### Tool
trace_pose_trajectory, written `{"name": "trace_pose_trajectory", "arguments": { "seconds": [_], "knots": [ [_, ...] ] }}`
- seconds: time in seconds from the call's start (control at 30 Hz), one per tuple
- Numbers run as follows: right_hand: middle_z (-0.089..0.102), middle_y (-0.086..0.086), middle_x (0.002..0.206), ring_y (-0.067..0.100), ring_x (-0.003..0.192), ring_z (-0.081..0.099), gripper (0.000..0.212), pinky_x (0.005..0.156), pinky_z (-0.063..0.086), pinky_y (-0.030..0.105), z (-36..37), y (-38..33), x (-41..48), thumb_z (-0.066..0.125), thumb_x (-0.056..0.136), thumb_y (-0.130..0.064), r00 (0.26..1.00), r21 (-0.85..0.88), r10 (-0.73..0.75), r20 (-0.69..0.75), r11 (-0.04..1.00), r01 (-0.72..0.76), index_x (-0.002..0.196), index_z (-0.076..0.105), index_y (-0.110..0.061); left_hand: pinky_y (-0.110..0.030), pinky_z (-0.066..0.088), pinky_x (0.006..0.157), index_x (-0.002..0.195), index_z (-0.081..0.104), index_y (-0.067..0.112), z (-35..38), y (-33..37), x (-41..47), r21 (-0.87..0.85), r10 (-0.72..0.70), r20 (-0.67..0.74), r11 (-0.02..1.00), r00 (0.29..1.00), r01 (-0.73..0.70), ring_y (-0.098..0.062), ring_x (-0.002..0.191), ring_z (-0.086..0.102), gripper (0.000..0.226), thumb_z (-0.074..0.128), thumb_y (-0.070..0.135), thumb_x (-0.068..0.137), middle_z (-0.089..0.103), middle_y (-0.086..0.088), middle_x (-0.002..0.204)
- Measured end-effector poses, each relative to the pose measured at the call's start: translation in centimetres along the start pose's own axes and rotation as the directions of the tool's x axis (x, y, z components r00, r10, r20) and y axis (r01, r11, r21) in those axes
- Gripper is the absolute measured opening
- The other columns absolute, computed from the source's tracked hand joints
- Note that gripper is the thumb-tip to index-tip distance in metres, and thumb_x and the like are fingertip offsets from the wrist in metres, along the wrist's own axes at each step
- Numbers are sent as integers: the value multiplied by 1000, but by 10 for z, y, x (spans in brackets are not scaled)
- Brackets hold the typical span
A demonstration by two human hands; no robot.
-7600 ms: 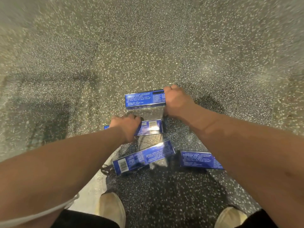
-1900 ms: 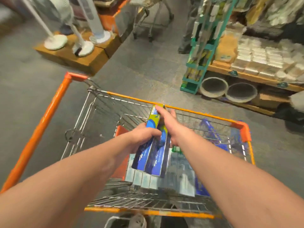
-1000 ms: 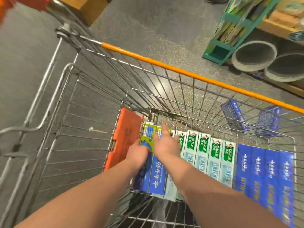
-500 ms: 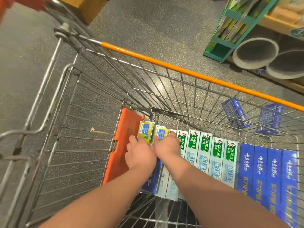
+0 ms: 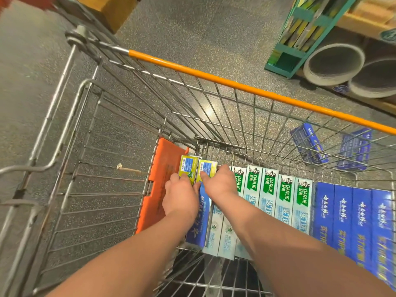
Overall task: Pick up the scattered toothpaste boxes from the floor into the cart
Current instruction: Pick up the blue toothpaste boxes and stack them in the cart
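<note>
We rest our left hand [image 5: 182, 199] and right hand [image 5: 219, 185] side by side on the leftmost toothpaste boxes [image 5: 188, 168] of a row lying in the cart [image 5: 235, 86], just right of its seat flap [image 5: 160, 181], while two more boxes [image 5: 309, 144] lie on the floor beyond its far-right wall.

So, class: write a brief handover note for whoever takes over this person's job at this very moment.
Hands: left hand and right hand both rest on the two yellow-and-blue toothpaste boxes lying in the cart beside the orange flap.
Done: Darlie boxes and dark blue boxes lined up inside.
Left: two blue boxes seen through the far wire, apparently on the floor.
</note>
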State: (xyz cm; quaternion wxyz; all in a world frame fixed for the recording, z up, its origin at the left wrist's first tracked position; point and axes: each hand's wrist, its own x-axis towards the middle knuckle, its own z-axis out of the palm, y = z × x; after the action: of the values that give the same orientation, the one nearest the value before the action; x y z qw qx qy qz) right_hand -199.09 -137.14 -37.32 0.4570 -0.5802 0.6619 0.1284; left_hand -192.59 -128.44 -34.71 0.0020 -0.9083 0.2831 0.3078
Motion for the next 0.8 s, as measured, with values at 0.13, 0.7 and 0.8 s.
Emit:
{"name": "trace_pose_trajectory", "arguments": {
  "seconds": [0.13,0.7,0.8],
  "knots": [
    [60,14,129,36,111,64,67,93,54,44,-9,3,-4,65,90,-57,1000,-7,-1,-7,1000,1,133,48,-9,-42,45,80,120,59,12,-4,1,-5,-8,-2,1,1000,1000,2,-32,118,49,42,50,49,103,49,-8,124],
    [59,15,142,35,129,57,77,105,47,40,-201,28,-215,60,88,-67,946,-47,-257,-198,966,253,143,51,-13,-43,56,91,103,62,20,-175,87,-162,85,401,33,912,916,-402,-34,107,66,56,50,71,81,69,-11,116],
    [60,11,143,31,128,58,87,106,47,41,-224,69,-282,60,82,-75,928,-17,-227,-295,973,232,147,49,-18,-37,54,93,119,65,25,-191,103,-217,156,571,93,801,816,-578,-30,111,67,64,49,73,80,71,-6,121]
  ]
}}
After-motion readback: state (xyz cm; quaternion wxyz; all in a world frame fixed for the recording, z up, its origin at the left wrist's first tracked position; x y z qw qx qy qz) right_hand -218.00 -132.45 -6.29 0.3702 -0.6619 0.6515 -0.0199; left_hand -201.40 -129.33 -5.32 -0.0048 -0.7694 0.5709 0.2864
